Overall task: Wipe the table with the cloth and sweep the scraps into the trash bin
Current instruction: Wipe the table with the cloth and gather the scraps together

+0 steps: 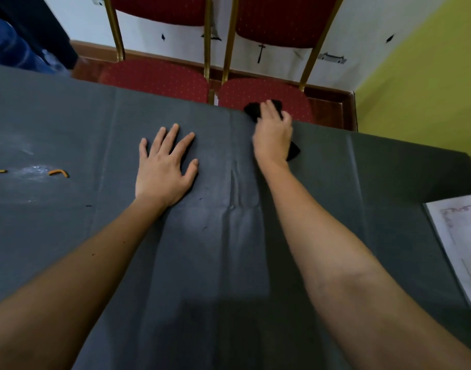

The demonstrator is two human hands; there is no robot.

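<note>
Bench [229,263] creased near you — cloth [251,109] at the brink.
Left hand [163,169] splayed flat, right hand [273,137] flat-fingered on the cloth — overshoot and you drop it onto the chair [263,89].

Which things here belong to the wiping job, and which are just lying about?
Job: black cloth under right hand; orange scraps; table; left hand pressed flat.
Lying about: printed sheet; two red chairs.
</note>
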